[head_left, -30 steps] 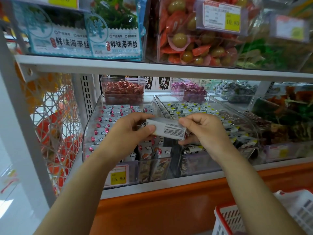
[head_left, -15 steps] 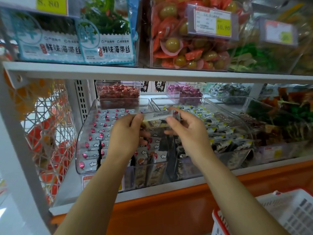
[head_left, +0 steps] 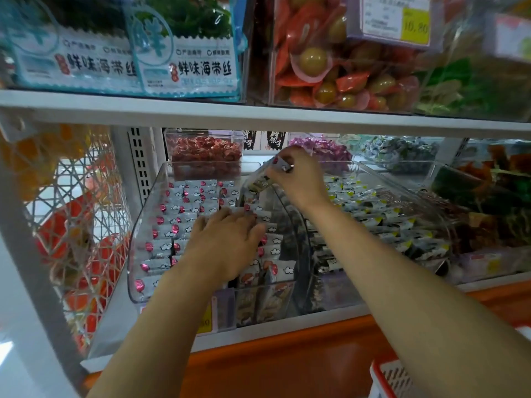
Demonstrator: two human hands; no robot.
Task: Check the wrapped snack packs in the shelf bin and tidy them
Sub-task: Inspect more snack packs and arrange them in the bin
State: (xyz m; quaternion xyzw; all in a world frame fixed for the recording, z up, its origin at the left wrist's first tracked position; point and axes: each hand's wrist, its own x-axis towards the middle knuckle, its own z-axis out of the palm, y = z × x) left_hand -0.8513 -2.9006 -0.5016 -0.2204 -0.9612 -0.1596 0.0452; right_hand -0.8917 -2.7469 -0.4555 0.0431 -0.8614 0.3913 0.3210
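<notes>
— Risk here?
— My right hand (head_left: 298,180) pinches one pack (head_left: 260,180) above the bin (head_left: 147,219) at its back end; my left hand (head_left: 227,242) lies flat, fingers straight, on the rows (head_left: 186,196). Dropped crooked, it could skew them.

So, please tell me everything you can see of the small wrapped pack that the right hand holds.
The small wrapped snack pack is oblong, in glossy foil-like film: pale with a red mark at its upper end, darker print lower down, blurred. It is tilted, its lower end down-left near the right wall of the clear plastic shelf bin; contact there is unclear. The right hand pinches its upper end.
</notes>
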